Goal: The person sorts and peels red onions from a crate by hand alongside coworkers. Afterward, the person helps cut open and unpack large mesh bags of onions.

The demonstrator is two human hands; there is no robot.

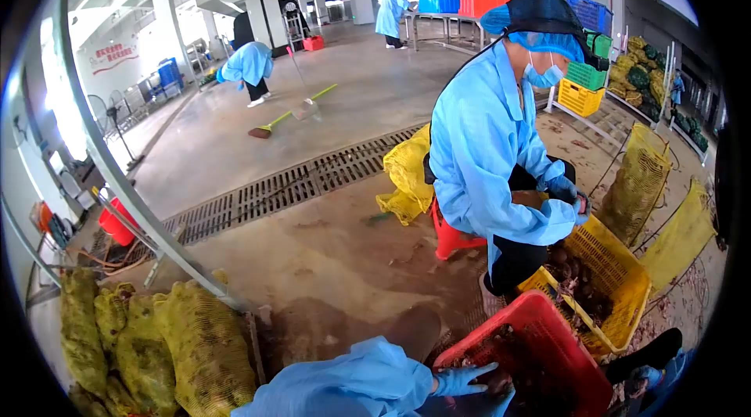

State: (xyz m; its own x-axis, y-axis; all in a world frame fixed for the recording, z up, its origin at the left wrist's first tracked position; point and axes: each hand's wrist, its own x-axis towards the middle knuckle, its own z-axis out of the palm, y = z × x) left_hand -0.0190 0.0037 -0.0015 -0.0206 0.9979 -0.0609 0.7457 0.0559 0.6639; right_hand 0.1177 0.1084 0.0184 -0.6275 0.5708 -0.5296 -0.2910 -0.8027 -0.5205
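My left hand [461, 380], in a blue glove, reaches in from a light-blue sleeve at the bottom. Its fingers close around a dark, reddish-brown round vegetable [498, 380] over the near side of a red plastic basket [532, 309]. More dark vegetables lie inside that basket, mostly in shadow. At the lower right edge my right hand [648, 375], also gloved in blue, is beyond the basket's right side. Its fingers are too small and dim to make out, and what it may hold is unclear.
A co-worker [493, 143] in a blue gown sits on a red stool [451, 235] by a yellow crate [618, 268] of dark vegetables. Full mesh sacks [199, 339] stand at left, with a metal post [125, 159] beside them. A floor grate [313, 174] and a broom [262, 131] lie beyond.
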